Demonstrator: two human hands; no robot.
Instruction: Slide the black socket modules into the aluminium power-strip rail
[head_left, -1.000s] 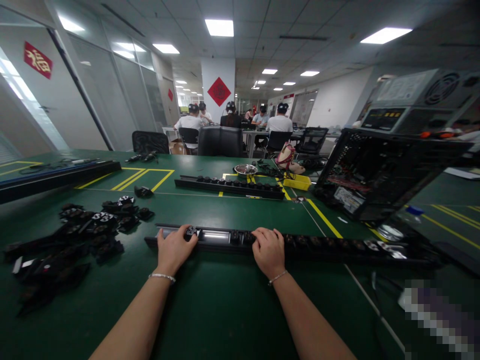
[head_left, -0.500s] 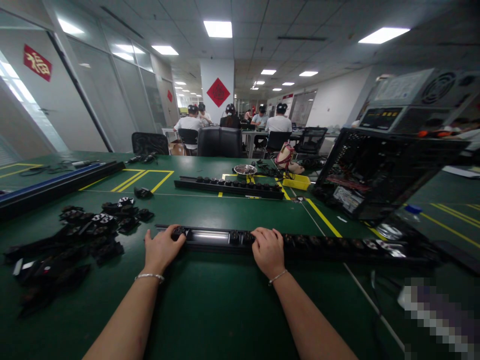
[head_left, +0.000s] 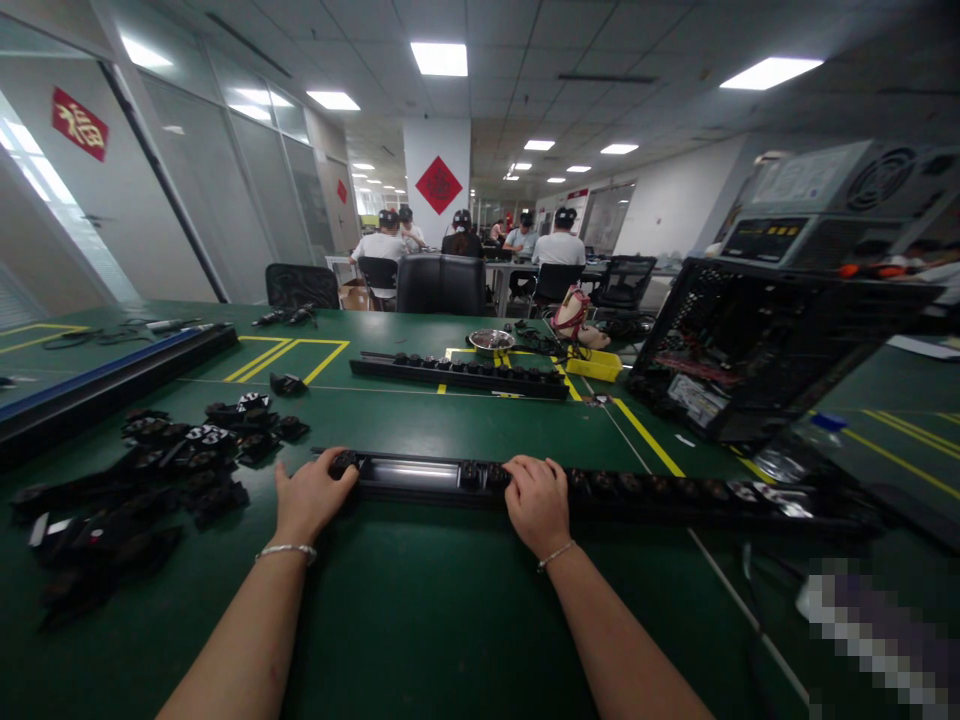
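A long black rail (head_left: 412, 474) lies across the green table in front of me, with a shiny bare stretch between my hands. Near its left end, my left hand (head_left: 309, 502) grips a small black module (head_left: 346, 461) seated in the rail, thumb and fingers closed around it. Farther right, my right hand (head_left: 538, 505) curls over the rail, its fingertips against another black module (head_left: 496, 474). One more module (head_left: 469, 473) sits just left of those fingertips. A row of similar modules (head_left: 637, 485) fills the rail to the right.
A pile of loose black modules (head_left: 202, 450) lies left. Behind the rail are a second filled rail (head_left: 457, 376), a metal bowl (head_left: 491, 341) and a yellow tray (head_left: 594, 365). An open computer case (head_left: 780, 340) stands right. A blue-edged black rail (head_left: 112, 385) lies far left.
My left hand has slid a little to the left along the rail, and the black module in its grip has moved with it. The right hand stays where it was.
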